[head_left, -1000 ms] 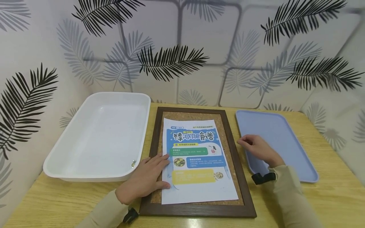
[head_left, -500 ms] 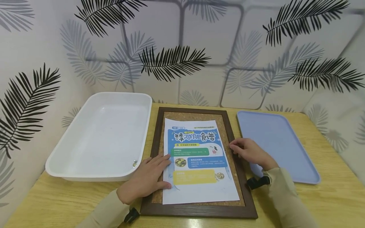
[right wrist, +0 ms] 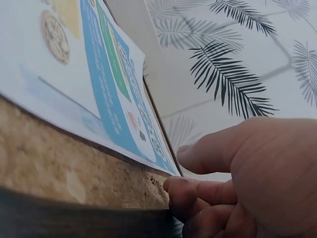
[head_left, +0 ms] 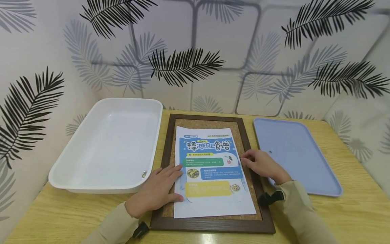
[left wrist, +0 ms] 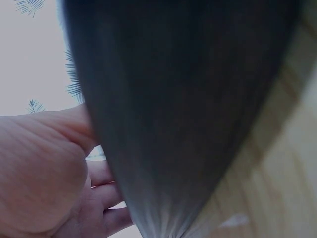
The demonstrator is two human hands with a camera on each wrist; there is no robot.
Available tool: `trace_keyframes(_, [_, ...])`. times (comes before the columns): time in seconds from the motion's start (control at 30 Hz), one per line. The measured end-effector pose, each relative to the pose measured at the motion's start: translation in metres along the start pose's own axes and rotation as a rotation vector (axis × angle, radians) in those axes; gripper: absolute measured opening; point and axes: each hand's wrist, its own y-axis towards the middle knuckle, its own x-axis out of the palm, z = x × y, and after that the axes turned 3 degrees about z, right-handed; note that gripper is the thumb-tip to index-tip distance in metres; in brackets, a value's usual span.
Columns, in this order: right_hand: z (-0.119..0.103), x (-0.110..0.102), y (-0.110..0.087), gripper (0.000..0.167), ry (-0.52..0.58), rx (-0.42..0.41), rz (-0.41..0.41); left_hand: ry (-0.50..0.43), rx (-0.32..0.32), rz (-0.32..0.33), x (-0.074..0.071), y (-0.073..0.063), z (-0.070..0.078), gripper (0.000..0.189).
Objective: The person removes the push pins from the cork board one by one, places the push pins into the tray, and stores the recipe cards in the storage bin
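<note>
A printed sheet lies on a cork board in a dark wooden frame. My left hand lies flat, fingers straight, pressing the sheet's left edge. My right hand sits at the sheet's right edge with its fingers curled toward the cork. In the right wrist view that right hand has thumb and bent fingers close above the cork beside the sheet; I cannot see anything between them. The left wrist view shows my left hand's palm and the blurred dark frame.
A white tray stands left of the board with a small metal pin in its near corner. A flat blue tray lies to the right, with a tiny dark speck on it. Patterned walls close the back and sides.
My right hand has moved left, from the blue tray's edge onto the board by the sheet's right edge, uncovering a speck on that tray. The left hand has stayed put.
</note>
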Motion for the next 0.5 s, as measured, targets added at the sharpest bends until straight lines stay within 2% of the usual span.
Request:
trace_keyframes(0.27, [-0.0028,0.0030,0.0014,0.022,-0.001,0.005,0.016,0.007,-0.020,-0.013,0.0002,0.0004,0.0002,0.072])
trace_keyframes(0.5, [-0.0057,0.0065,0.0007,0.020,0.023,0.019,-0.006,0.008,-0.022,-0.019,-0.0002,-0.0001,0.0011,0.072])
